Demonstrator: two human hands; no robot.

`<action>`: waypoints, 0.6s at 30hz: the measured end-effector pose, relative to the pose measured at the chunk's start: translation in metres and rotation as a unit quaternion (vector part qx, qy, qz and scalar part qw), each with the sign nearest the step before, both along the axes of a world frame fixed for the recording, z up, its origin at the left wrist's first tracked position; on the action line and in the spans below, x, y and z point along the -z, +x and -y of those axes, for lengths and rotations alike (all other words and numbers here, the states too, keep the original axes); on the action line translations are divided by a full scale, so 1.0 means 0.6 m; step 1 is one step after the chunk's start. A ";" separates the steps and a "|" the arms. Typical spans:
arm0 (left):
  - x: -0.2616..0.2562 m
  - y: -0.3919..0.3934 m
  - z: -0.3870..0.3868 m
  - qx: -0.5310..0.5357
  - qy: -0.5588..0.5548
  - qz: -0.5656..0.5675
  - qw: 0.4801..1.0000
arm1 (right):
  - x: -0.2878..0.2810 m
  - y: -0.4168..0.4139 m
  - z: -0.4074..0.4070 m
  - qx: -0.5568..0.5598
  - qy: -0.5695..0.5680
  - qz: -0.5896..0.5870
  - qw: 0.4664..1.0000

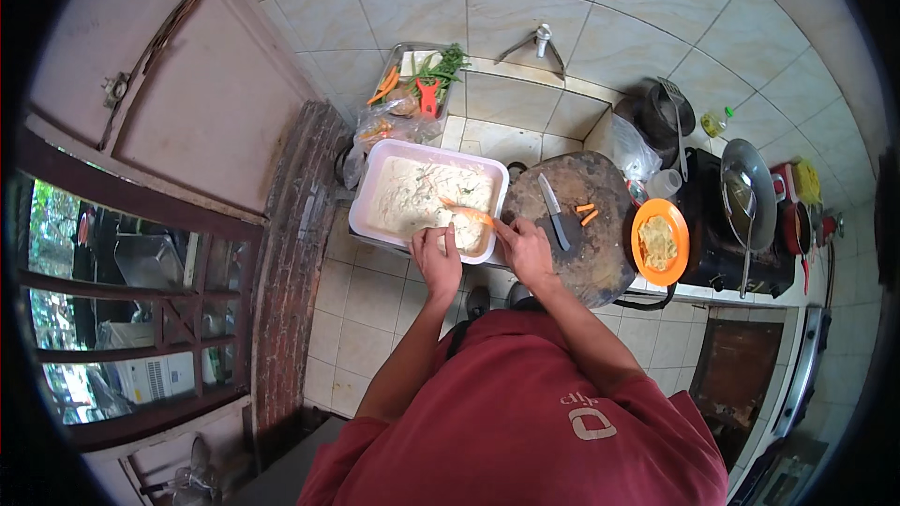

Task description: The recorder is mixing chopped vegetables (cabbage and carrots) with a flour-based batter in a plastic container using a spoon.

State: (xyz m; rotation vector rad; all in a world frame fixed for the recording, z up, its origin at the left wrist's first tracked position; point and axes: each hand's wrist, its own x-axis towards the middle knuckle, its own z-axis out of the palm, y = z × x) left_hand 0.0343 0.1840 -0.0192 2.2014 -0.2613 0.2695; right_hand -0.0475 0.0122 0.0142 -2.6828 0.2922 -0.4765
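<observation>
A white plastic tub [360,205] of pale, lumpy batter [422,190] with green and orange bits stands before me. My right hand [526,249] is at the tub's right front corner, its fingers on the end of a long orange item [470,213]. That item lies over the batter; whether it is a plastic spoon or a piece of carrot, I cannot tell. My left hand [437,258] is over the tub's front rim, fingertips close to the orange item. Whether they grip anything is unclear. To the right, a round wooden chopping board [598,260] bears a knife [554,214] and cut carrot sticks [586,213].
An orange plate [683,242] of yellowish food stands between the board and a black gas stove [703,260]. On the stove is a wok [768,190] with a ladle. A tray [447,111] behind the tub holds vegetables and a red peeler [427,95]. A tap [541,41] juts from the tiled wall.
</observation>
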 end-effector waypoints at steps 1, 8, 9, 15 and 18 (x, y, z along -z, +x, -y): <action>-0.001 -0.003 0.007 0.006 0.000 0.000 1.000 | 0.001 -0.004 0.001 0.006 0.000 0.000 1.000; -0.014 -0.035 0.048 0.063 -0.010 -0.002 0.998 | 0.008 -0.025 0.012 -0.016 0.008 -0.064 0.998; -0.016 -0.039 0.057 0.071 -0.023 -0.014 0.997 | 0.012 -0.026 0.017 -0.009 0.009 -0.062 0.998; -0.022 -0.066 0.116 0.076 -0.061 -0.041 0.994 | -0.025 -0.047 0.054 -0.037 0.101 0.006 0.994; -0.079 -0.097 0.173 0.150 -0.070 -0.026 0.986 | -0.035 -0.090 0.117 0.016 0.152 0.044 0.987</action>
